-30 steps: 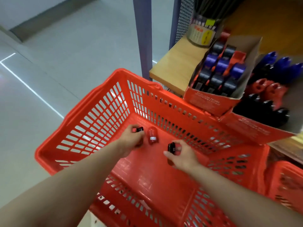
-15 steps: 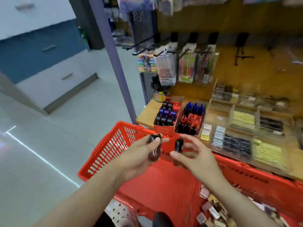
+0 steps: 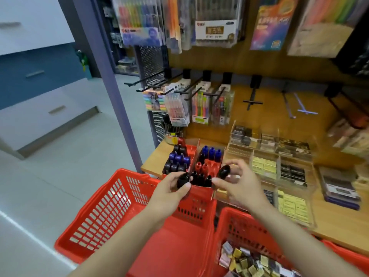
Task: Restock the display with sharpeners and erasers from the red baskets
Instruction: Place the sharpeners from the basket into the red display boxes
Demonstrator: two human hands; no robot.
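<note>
Shop shelf [image 3: 153, 159] ahead; left hand [image 3: 169, 193] grips black sharpener [image 3: 182, 180], right hand [image 3: 238, 183] pinches another sharpener [image 3: 224, 171].

Bright, even indoor light, with wide-angle bending and soft blur

The glossy pale grey floor [image 3: 60, 176] carries a thin white streak of glare at left; hanging packets of coloured pens [image 3: 139, 19] at the top are smeared and unsharp; the tall purple-grey metal post [image 3: 111, 92] leans with edge distortion; shadows are faint.

You're over 2 red plastic baskets [image 3: 111, 206] with slotted walls; the sharpeners [image 3: 224, 171] look glossy black plastic, the shelf [image 3: 153, 162] smooth wood.
</note>
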